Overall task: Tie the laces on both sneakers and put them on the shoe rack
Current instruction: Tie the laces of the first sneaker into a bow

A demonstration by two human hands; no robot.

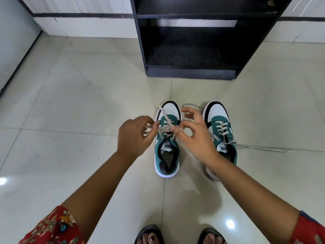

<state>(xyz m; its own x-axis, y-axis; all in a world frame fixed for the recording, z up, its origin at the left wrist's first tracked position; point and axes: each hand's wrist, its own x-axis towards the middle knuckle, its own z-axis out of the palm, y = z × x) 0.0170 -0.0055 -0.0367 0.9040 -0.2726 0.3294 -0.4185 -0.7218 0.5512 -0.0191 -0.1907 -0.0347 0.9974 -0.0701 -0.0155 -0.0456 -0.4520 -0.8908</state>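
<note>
Two green, white and black sneakers stand side by side on the tiled floor, toes pointing away from me. Over the left sneaker (167, 152) my left hand (134, 136) pinches one loop of its grey lace (164, 128), and my right hand (195, 134) pinches the other end, the strands crossing between my fingertips. The right sneaker (221, 131) is partly covered by my right wrist; its lace (263, 148) lies loose, trailing right across the floor. The black shoe rack (191, 71) stands just beyond the sneakers with open shelves.
My feet in dark sandals (149, 233) are at the bottom edge. Pale glossy floor tiles (70, 103) spread to the left and right. A white wall base with a dark stripe (79, 14) runs behind the rack.
</note>
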